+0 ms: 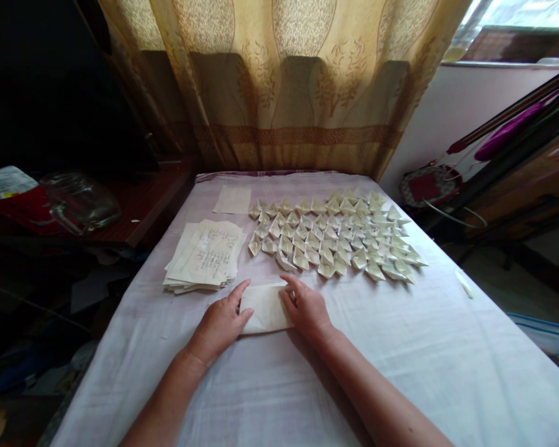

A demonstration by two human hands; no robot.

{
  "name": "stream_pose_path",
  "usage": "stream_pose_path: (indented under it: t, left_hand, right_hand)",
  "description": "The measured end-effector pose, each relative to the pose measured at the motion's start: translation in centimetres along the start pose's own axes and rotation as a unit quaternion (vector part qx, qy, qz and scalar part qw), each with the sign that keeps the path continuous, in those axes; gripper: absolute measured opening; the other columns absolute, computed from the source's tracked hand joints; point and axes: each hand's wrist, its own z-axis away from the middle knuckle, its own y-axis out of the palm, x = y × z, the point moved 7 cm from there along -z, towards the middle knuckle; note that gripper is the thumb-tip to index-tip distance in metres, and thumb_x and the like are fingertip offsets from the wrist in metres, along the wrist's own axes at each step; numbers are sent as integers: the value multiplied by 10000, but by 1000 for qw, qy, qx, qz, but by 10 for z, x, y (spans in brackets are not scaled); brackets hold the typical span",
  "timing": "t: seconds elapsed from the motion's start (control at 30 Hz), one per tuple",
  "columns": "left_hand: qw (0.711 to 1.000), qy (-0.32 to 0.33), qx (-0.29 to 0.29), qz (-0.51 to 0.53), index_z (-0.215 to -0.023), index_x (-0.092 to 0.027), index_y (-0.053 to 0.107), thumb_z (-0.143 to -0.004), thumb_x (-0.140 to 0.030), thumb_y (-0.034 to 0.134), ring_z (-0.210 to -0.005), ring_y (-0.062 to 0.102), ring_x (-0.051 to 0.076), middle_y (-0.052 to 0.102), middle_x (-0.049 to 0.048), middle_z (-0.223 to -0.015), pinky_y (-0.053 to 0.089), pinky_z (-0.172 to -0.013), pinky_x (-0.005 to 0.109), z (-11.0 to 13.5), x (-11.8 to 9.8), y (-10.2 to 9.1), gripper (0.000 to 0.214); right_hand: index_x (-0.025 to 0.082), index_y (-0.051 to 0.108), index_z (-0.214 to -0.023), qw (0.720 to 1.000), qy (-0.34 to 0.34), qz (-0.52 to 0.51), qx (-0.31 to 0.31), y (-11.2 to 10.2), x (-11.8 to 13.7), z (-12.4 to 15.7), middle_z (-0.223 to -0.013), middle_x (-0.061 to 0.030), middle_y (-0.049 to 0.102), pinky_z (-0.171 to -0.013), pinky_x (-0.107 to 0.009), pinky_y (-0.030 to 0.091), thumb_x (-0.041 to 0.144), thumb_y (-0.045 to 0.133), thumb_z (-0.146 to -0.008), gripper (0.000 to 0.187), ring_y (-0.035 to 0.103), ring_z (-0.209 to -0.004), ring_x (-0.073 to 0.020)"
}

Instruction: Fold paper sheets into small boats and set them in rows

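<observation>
A pale sheet of paper (264, 308), which looks folded over, lies in front of me between my hands. My left hand (221, 321) grips its left edge with the thumb on top; some of the fingers are hidden. At the right edge, my right hand (306, 307) holds the same sheet, thumb and index finger near its top corner. Just beyond stand rows of folded paper boats (328, 233), several of them close together. A stack of loose paper sheets (205, 254), the top one with handwriting, lies beyond my left hand.
A single blank sheet (231, 200) lies at the back left of the cloth-covered table (382, 372). On a dark red cabinet (153, 205) to the left stands a glass mug (81, 202). A patterned curtain (284, 93) hangs behind. A small white scrap (464, 285) lies near the right edge.
</observation>
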Motion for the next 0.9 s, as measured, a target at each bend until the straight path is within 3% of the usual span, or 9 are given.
stream_pose_path:
  t: [0.13,0.23,0.37,0.5,0.67,0.9]
  left_hand:
    - [996,11,-15,-87,-1360,-238,588,-730,-243,724,-620,622,225,666,7,-688,422,-637,278,0,-2,0,645]
    - [980,49,-43,-189,-1410,-233,527,-787,-247,686,-782,672,264,711,62,-880,476,-718,320,3,-9,-1,643]
    - [927,170,-89,-321,-1309,-229,608,-860,-173,605,-1119,614,298,643,118,-1264,459,-970,442,14,-29,5,452]
    - [893,298,-27,-337,-1170,-241,683,-950,-310,548,-1249,560,273,675,58,-1282,322,-1141,513,29,-39,33,267]
    - [890,287,10,-355,-1325,-196,588,-931,-489,557,-1268,558,282,642,80,-1343,400,-1104,483,33,-28,51,492]
    - [886,284,0,-366,-1333,-183,578,-914,-471,595,-1291,543,287,626,80,-1365,433,-1089,462,35,-23,51,509]
  right_hand:
    - [178,611,-1255,996,-23,82,25,10,6,-4,-1089,-107,736,-673,-278,520,225,514,-901,370,710,-816,-211]
    - [185,600,-1279,993,-9,109,41,12,7,-5,-1114,-104,731,-681,-267,512,239,503,-920,376,712,-825,-205]
    - [192,589,-1298,989,26,118,83,14,7,-9,-1151,-98,722,-744,-276,511,240,504,-933,378,711,-896,-212]
    - [196,596,-1289,986,48,121,102,14,7,-12,-1127,-93,731,-756,-294,512,235,519,-930,370,715,-901,-224]
    - [207,615,-1267,989,37,125,70,14,5,-11,-1103,-88,737,-703,-287,501,231,531,-914,363,718,-836,-218]
    - [165,650,-1188,993,-10,108,-37,8,3,-8,-907,-86,737,-707,-290,483,271,574,-868,346,684,-780,-215]
